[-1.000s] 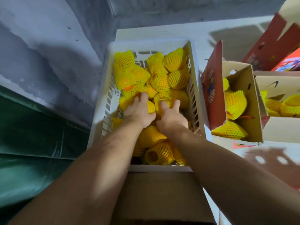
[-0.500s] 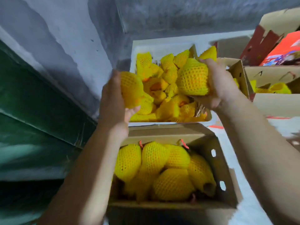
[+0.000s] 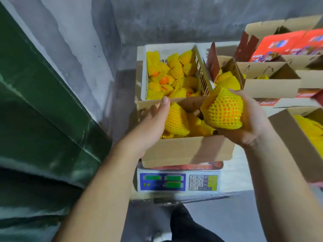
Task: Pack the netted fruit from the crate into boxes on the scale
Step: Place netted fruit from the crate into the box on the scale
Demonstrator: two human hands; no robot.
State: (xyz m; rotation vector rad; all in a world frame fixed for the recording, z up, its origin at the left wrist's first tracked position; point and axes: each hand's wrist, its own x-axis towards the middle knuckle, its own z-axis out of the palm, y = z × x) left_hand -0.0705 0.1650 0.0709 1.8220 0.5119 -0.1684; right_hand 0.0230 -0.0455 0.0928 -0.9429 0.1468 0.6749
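Over the box [image 3: 185,151] on the scale [image 3: 178,182], each hand's fingers [image 3: 165,103] grip a netted fruit [image 3: 222,110], net tips pointing up.

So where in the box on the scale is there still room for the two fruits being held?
Room shows at the box's far right corner, between the left hand's fruit and the right hand's fruit, where bare cardboard shows. The middle and near side are crowded with netted fruit. The crate behind is also packed.
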